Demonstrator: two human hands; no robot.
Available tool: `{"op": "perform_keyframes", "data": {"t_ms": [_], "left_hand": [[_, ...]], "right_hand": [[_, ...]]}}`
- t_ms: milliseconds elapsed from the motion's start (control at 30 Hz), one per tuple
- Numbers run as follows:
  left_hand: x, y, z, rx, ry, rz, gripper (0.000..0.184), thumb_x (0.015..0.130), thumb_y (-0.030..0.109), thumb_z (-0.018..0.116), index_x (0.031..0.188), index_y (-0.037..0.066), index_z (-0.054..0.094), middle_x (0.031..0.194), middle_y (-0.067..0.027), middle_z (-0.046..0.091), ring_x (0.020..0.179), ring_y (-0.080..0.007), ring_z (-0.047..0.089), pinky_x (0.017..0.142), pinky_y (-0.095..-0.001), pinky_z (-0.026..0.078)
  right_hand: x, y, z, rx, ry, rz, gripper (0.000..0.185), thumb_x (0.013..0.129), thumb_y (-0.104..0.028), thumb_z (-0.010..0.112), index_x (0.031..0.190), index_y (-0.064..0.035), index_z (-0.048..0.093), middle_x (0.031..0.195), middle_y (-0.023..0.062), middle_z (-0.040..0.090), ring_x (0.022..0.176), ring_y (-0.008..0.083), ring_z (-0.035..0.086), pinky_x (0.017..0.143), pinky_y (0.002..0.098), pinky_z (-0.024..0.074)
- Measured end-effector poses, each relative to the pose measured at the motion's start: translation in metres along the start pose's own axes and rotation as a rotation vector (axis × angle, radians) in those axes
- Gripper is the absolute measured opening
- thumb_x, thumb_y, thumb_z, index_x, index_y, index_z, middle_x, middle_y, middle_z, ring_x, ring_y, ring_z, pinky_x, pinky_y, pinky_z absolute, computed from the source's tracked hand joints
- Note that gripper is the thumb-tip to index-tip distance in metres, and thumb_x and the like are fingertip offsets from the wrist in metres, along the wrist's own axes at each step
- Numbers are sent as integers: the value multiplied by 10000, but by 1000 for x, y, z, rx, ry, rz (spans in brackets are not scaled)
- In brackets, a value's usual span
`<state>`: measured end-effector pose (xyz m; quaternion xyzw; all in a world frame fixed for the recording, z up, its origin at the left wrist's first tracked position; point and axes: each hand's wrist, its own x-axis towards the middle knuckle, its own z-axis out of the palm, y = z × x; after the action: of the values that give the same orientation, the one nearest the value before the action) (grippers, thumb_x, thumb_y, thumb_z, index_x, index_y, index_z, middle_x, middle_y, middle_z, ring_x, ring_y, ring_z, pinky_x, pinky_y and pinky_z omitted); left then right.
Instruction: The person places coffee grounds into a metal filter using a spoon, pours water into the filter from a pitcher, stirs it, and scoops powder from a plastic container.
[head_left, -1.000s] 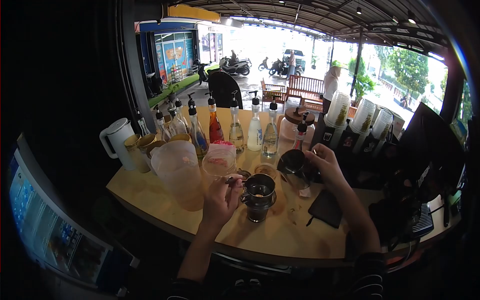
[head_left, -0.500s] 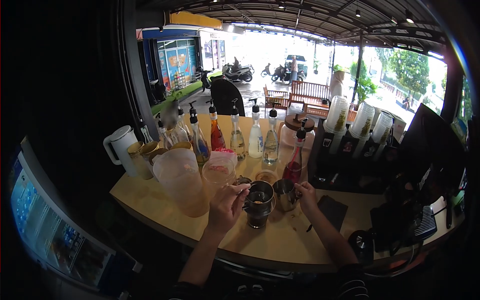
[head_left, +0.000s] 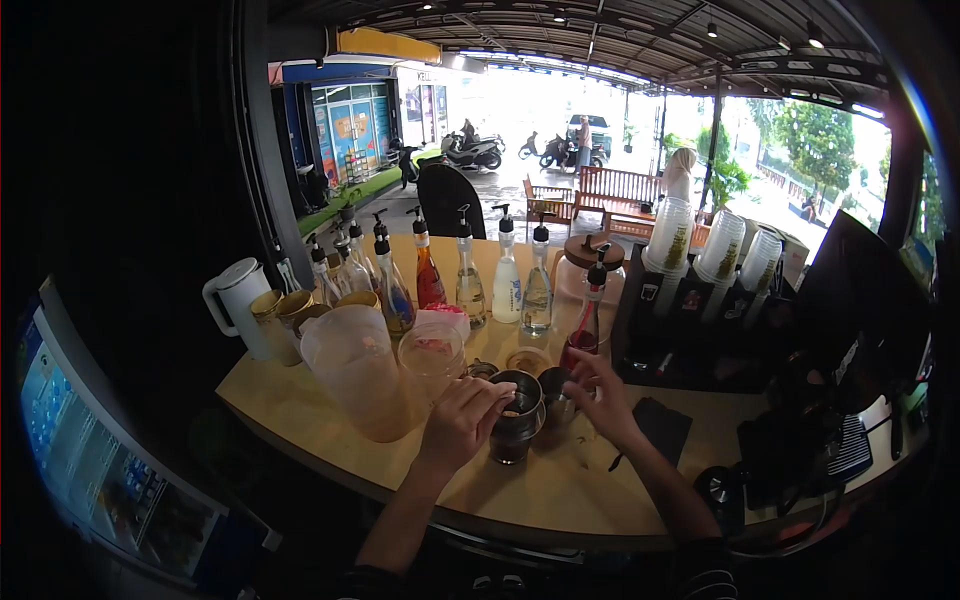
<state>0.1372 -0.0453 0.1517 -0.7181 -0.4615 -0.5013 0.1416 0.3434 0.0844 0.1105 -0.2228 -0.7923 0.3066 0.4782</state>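
Observation:
A dark metal coffee dripper (head_left: 518, 418) stands upright on a glass (head_left: 510, 452) near the counter's front. My left hand (head_left: 462, 425) is closed in a pinch at the dripper's left rim, its fingertips over the opening. Just right of the dripper is a small metal pitcher (head_left: 554, 402), partly hidden by my right hand (head_left: 606, 405). That hand's fingers are apart beside the pitcher, with nothing visible in them. Behind the dripper lie a small round lid (head_left: 482, 370) and a round dish (head_left: 528, 360).
A large plastic jug (head_left: 350, 375) and a clear tub (head_left: 432, 362) stand to the left. Several pump bottles (head_left: 470, 285) line the back, beside a lidded jar (head_left: 590, 265). Stacked cups (head_left: 670, 240) sit in a black holder at right. A dark cloth (head_left: 655, 435) lies on the counter.
My right hand has let go of the pitcher and its fingers have spread. My left fingertips have shifted right and down, over the dripper's rim. The view has moved slightly.

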Motion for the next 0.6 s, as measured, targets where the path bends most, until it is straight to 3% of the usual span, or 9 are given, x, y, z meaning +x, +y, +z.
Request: {"op": "perform_keyframes", "data": {"t_ms": [67,100,167,200,300,367,533,600], "left_hand": [[1,3,8,72,-52,71,165,823,88,648,987,74,636,836,-53,601,783,-241,592,706,-354,466],[0,4,12,65,-53,70,165,823,88,648,987,74,636,836,-53,601,783,-241,592,706,-354,466],[-3,6,17,161,-110,99,153,808,105,660,952,63,630,843,-57,601,789,-253,592,709,-347,470],[-4,6,16,160,-110,96,153,808,105,660,952,63,630,843,-57,601,789,-253,592,709,-347,470],[-8,4,9,48,-74,37,150,825,130,657,935,38,613,851,-83,597,797,-255,597,711,-352,470],[-15,4,2,-176,41,-352,171,846,151,654,929,13,596,854,-109,596,786,-253,600,716,-362,471],[-39,-13,10,-171,51,-489,201,913,190,591,906,-10,577,817,-118,595,742,-214,600,675,-325,472],[-46,-19,15,-388,-21,-588,221,939,193,553,898,-23,577,777,-103,586,721,-173,594,652,-303,471]], "right_hand": [[3,-64,3,10,-163,-110,570,795,-43,689,1331,-75,499,843,27,552,763,125,548,691,270,448],[4,-68,8,6,-162,-104,570,795,-43,689,1331,-75,499,843,27,552,763,125,548,691,270,448],[5,-73,16,-115,-207,-348,523,782,-61,694,1284,-87,549,767,61,541,702,210,538,654,329,448],[8,-80,17,-211,-184,-412,402,787,-50,681,1183,-61,607,722,67,525,685,228,541,640,343,447],[7,-75,18,-278,-132,-522,330,786,-28,672,1109,-28,607,724,62,526,672,217,548,619,344,449],[3,-75,15,-330,-102,-552,319,768,-11,671,1078,-19,597,734,65,531,674,217,555,612,344,453],[0,-75,17,-431,-72,-641,354,701,33,671,1038,6,568,777,73,555,685,220,574,601,342,467],[1,-70,22,-357,-106,-657,374,661,44,669,1019,3,566,815,80,574,701,228,585,616,346,477]]}}
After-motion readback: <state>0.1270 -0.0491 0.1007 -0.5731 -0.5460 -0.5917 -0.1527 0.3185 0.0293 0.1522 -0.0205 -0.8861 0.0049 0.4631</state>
